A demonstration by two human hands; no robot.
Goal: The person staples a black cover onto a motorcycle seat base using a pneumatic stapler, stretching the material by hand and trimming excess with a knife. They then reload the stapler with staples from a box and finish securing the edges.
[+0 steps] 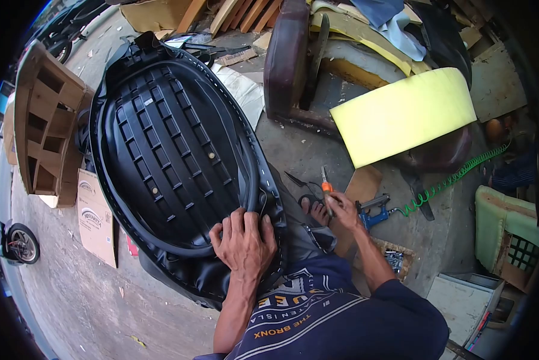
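Observation:
A large black seat point(161, 138), ribbed plastic base facing up, lies across my lap with staples dotted along its edge. Black vinyl cover point(209, 279) is folded around the rim. The fingers of my left hand point(245, 240) are curled over the lower right rim, gripping the cover. Out to the right, apart from the seat, my right hand point(343, 211) is closed around an orange-handled tool point(326, 186) with a metal tip pointing away from me. Close beside that hand, a blue staple gun point(374, 211) lies on the floor.
A green coiled hose point(455, 183) runs from the staple gun to the right. Yellow foam point(407, 114) rests on a worn dark chair frame point(287, 60). Cardboard point(95, 219) and a slotted wooden frame point(47, 120) stand at left. A box of staples point(395, 259) sits at right.

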